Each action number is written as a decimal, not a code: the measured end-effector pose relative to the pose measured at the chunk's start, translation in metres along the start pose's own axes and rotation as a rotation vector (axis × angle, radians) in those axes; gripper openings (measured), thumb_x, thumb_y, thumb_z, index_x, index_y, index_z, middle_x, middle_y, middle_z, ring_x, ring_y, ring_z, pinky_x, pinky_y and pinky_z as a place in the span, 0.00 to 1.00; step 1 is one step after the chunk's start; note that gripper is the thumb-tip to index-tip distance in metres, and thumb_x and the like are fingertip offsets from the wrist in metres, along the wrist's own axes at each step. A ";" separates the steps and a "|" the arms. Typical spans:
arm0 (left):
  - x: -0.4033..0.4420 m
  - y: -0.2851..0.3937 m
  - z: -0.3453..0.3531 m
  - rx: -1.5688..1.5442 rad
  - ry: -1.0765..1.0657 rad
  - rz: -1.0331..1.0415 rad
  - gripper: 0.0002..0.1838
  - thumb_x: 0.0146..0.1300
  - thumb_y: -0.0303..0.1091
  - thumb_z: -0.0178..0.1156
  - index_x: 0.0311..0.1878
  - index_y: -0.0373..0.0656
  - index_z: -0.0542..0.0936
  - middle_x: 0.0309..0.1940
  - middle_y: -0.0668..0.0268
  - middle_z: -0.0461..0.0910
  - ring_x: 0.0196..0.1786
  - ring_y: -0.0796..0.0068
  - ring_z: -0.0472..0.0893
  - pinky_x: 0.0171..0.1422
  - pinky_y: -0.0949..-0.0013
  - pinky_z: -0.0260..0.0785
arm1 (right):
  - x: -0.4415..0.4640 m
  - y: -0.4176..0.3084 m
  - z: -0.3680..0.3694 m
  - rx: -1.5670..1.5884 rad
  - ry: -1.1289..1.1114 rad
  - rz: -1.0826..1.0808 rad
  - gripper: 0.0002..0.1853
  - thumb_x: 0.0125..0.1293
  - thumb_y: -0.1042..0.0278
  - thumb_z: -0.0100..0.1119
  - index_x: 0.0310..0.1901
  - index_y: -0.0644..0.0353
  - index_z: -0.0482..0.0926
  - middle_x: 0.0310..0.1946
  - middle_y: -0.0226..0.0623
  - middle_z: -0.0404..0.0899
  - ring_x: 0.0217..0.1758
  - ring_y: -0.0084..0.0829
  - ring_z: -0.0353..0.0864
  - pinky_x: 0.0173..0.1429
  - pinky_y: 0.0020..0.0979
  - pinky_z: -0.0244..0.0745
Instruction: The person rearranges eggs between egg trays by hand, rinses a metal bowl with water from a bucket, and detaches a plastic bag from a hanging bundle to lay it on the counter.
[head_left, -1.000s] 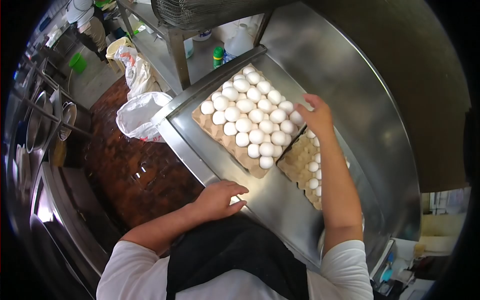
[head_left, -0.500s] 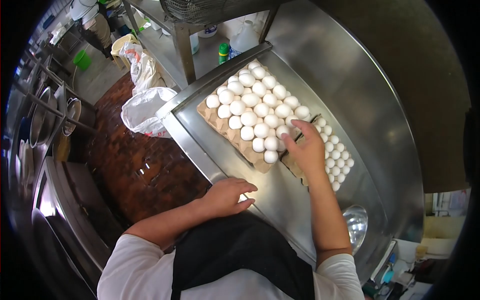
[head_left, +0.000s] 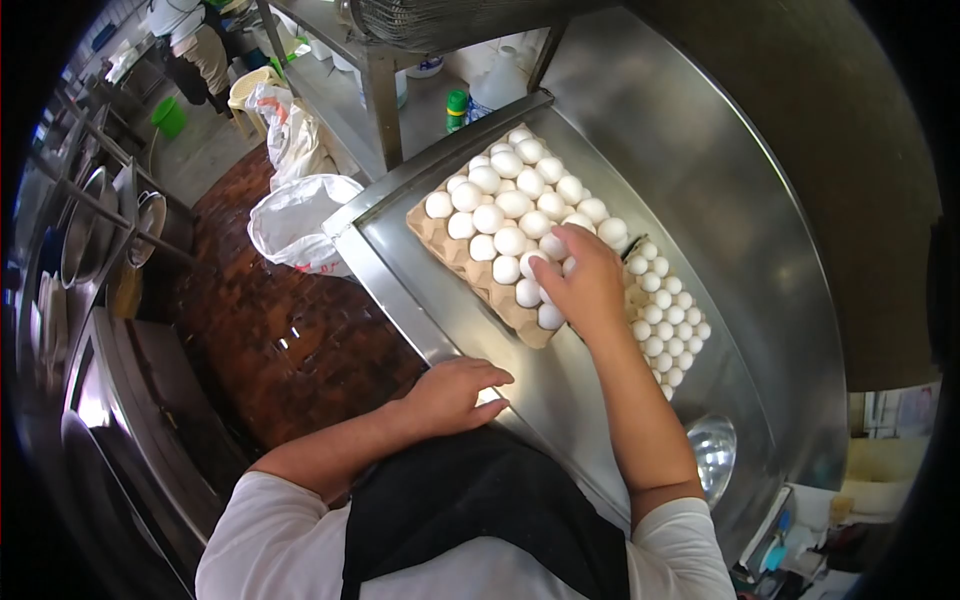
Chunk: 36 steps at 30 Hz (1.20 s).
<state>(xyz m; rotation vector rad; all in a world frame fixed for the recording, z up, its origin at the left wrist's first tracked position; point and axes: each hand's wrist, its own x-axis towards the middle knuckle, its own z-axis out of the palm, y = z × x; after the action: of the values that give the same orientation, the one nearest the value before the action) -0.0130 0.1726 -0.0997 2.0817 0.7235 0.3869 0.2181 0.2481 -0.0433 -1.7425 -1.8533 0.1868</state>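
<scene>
White eggs [head_left: 514, 204] fill a brown cardboard egg tray [head_left: 470, 265], which lies at a slant in the steel basin [head_left: 430, 310]. Over the lower right part of this tray is my right hand [head_left: 588, 283], palm down. Its thumb and forefinger are apart and reach among the eggs; part of the fingers and the eggs beneath them are hidden. Beside my right wrist, a second carton [head_left: 633, 297] holds smaller-looking eggs [head_left: 672, 318], partly covered by the hand. My left hand [head_left: 463, 394] rests at the basin's front edge, fingers loosely apart, holding nothing.
A shiny metal bowl [head_left: 712, 455] sits in the basin by my right forearm. Left of the basin, a white plastic bag [head_left: 300, 225] stands on the brown tiled floor [head_left: 290, 330]. A shelf post [head_left: 382, 110] rises behind. A person [head_left: 195, 50] stands far back.
My right hand has shifted left, from the tray's right edge to over its eggs, uncovering more of the second carton. My left hand stays in place. The view has shifted slightly.
</scene>
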 end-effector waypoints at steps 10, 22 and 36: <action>-0.014 -0.014 -0.008 -0.007 0.058 -0.006 0.18 0.65 0.44 0.64 0.54 0.45 0.82 0.45 0.57 0.84 0.50 0.54 0.83 0.56 0.56 0.76 | 0.045 -0.035 0.019 0.149 0.032 0.033 0.30 0.57 0.55 0.72 0.57 0.66 0.79 0.56 0.49 0.82 0.57 0.46 0.82 0.65 0.42 0.73; 0.002 -0.023 -0.021 -0.008 0.024 0.065 0.18 0.65 0.43 0.64 0.54 0.45 0.82 0.46 0.57 0.84 0.52 0.53 0.83 0.58 0.55 0.76 | 0.052 -0.036 -0.023 0.294 0.232 0.080 0.26 0.62 0.60 0.71 0.60 0.63 0.79 0.59 0.47 0.79 0.64 0.41 0.78 0.66 0.35 0.72; 0.102 -0.042 -0.152 0.713 0.191 0.113 0.44 0.55 0.51 0.66 0.74 0.41 0.66 0.78 0.48 0.56 0.81 0.44 0.53 0.82 0.43 0.46 | -0.027 0.015 -0.035 0.421 0.219 0.395 0.21 0.64 0.60 0.70 0.56 0.59 0.82 0.51 0.39 0.83 0.56 0.31 0.79 0.60 0.36 0.72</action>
<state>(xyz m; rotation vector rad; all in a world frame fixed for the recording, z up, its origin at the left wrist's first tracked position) -0.0261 0.3520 -0.0471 2.7908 0.9558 0.4361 0.2477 0.2142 -0.0302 -1.7243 -1.1967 0.4819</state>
